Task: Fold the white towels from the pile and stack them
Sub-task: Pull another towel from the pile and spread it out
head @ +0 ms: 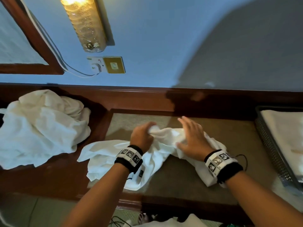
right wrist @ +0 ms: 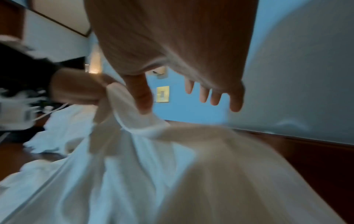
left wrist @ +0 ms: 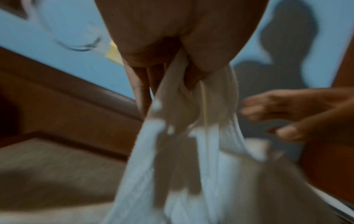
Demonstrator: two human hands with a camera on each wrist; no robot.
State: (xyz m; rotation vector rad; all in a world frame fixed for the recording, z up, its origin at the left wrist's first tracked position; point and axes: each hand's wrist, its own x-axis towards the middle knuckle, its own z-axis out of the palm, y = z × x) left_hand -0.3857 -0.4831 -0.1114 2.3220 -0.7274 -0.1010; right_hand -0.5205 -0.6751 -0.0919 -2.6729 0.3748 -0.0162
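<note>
A crumpled white towel lies across the brown mat in the middle of the wooden table. My left hand grips a bunched part of it and lifts it a little; the left wrist view shows the towel hanging from the curled fingers. My right hand hovers over the towel's right side with its fingers straight and spread, holding nothing; its fingertips show above the towel. The pile of unfolded white towels sits at the left.
A dark mesh basket with folded white towels in it stands at the right edge. A wooden ledge and blue wall run behind the table, with a wall lamp and socket above. More white cloth lies near the bottom edge.
</note>
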